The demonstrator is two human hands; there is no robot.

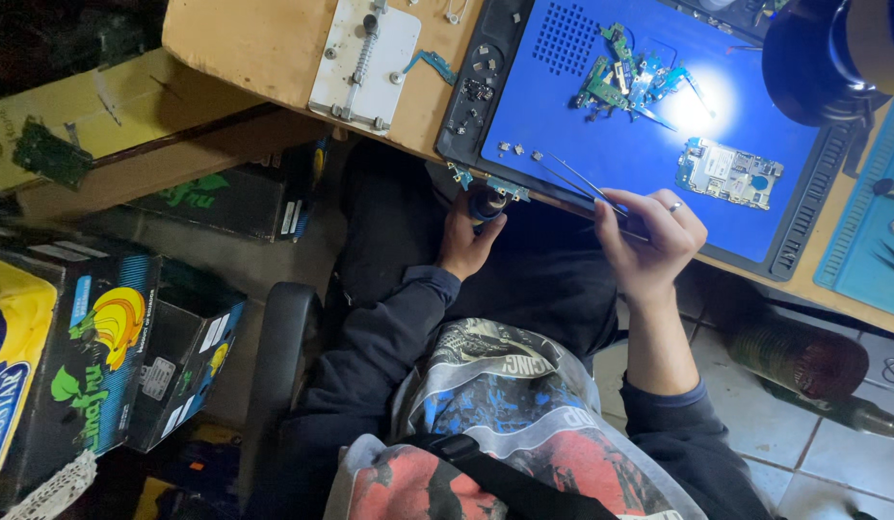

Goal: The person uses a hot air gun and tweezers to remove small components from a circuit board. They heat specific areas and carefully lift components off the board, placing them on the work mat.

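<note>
**Two hands at the edge of a blue repair mat**

The blue work mat point(620, 164) lies on the wooden surface point(245, 48). A phone circuit board point(728, 173) rests on it, near and above the right hand point(649, 241). This hand is closed around thin metal tweezers point(587, 185). The left hand point(466, 241) is closed around a small dark cylindrical tool point(486, 204) at the surface edge.

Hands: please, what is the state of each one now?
Left hand: closed on a dark blue cylinder at the table edge.
Right hand: closed, holding tweezers over the blue mat.
</note>
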